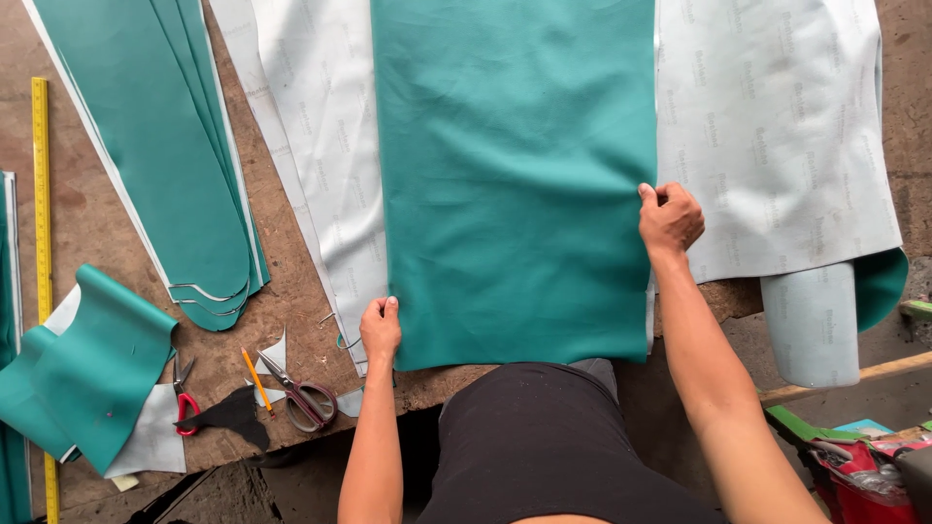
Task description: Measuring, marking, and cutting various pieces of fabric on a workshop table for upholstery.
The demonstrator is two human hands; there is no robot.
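Fingers (645,194) of both hands pinch green sheet (515,175) edges.

A worn brown wooden worktable (291,320) is seen in flat daylight, pretty scuffed, with a dark floor (320,485) glimpsed below its front edge.

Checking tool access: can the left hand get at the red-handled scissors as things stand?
Probably yes. The left hand pinches the green sheet edge; the scissors lie uncovered on the table just to its lower left, nothing between.

There is one view, from the head. It looks steeply down on the desk (291,320), close above the fingers (390,305).
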